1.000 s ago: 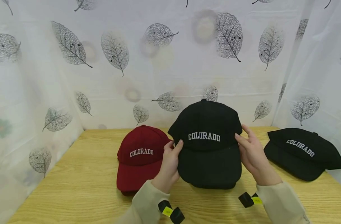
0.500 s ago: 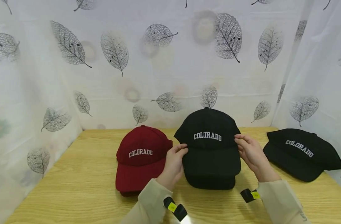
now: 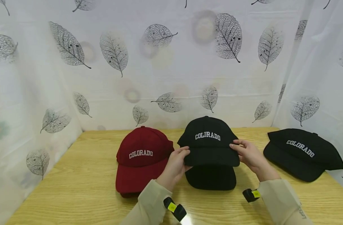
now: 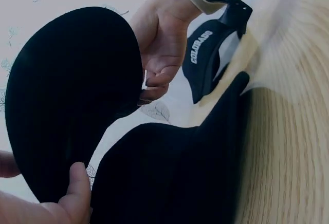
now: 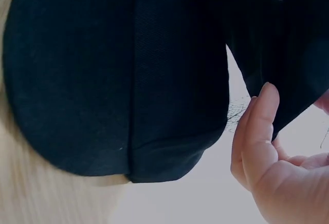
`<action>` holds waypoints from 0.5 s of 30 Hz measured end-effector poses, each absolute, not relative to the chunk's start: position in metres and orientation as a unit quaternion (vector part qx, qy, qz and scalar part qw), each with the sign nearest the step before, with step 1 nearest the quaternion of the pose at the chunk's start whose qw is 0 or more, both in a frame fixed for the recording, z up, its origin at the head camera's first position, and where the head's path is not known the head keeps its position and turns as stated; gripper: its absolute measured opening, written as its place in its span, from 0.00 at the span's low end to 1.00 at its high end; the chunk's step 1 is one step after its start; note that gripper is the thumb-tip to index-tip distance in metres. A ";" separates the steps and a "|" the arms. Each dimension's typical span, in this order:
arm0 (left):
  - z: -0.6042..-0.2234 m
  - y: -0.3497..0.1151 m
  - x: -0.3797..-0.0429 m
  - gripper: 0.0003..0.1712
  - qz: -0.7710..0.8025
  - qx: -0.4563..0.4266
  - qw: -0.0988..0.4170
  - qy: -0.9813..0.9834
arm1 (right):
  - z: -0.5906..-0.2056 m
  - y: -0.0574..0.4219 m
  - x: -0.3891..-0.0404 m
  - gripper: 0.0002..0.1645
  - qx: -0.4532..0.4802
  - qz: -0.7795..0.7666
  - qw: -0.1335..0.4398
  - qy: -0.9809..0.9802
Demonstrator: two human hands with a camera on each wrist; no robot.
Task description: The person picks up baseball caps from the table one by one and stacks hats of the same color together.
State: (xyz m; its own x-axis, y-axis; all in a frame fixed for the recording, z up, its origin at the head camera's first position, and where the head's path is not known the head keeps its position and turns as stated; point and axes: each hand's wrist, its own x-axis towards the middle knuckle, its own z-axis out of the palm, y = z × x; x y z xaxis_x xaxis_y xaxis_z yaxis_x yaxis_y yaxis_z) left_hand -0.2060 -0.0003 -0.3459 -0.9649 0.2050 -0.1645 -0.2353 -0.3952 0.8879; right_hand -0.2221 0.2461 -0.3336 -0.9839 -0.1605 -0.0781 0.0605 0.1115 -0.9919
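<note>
Both hands hold a black cap with white COLORADO lettering at the middle of the table, front facing me. My left hand pinches it at its left side by the brim, thumb on the underside in the left wrist view. At the opposite side, my right hand pinches the edge where brim meets crown. Below it, a second black cap rests on the table, its crown mostly hidden in the head view. The right wrist view shows this lower cap with a gap between it and the held one.
A dark red COLORADO cap sits just left of my left hand. Another black COLORADO cap lies tilted at the right. Behind the wooden table hangs a pale curtain with leaf prints.
The held cap has come down and a little to the right, and its brim has tipped up, baring more of the lower cap's brim. My left hand has shifted right with it.
</note>
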 end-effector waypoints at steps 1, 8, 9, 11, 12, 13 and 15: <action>-0.346 -0.001 -0.206 0.24 0.831 -0.011 0.132 0.540 | -0.335 0.246 -0.223 0.39 -0.035 -0.665 0.085 0.741; -0.350 -0.001 -0.204 0.28 0.779 -0.003 0.145 0.610 | -0.342 0.248 -0.225 0.38 -0.028 -0.646 0.099 0.756; -0.350 -0.001 -0.204 0.29 0.773 -0.002 0.148 0.617 | -0.343 0.248 -0.226 0.38 -0.029 -0.641 0.101 0.760; -0.351 -0.001 -0.205 0.29 0.759 0.002 0.156 0.632 | -0.346 0.249 -0.226 0.38 -0.028 -0.632 0.104 0.767; -0.352 -0.001 -0.205 0.29 0.754 0.005 0.160 0.637 | -0.347 0.249 -0.227 0.37 -0.028 -0.628 0.105 0.771; -0.352 -0.001 -0.205 0.30 0.747 0.006 0.165 0.644 | -0.348 0.250 -0.227 0.37 -0.027 -0.622 0.105 0.776; -0.353 -0.001 -0.205 0.30 0.732 0.007 0.174 0.659 | -0.349 0.250 -0.228 0.37 -0.028 -0.605 0.106 0.788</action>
State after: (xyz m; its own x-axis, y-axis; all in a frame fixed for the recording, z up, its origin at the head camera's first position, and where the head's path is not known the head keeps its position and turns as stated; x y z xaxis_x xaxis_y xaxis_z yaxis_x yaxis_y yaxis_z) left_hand -0.2046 -0.0012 -0.3529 -0.9396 0.2641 -0.2178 -0.2444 -0.0717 0.9670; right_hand -0.2275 0.2503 -0.3495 -0.9758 -0.1733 -0.1336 0.0842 0.2660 -0.9603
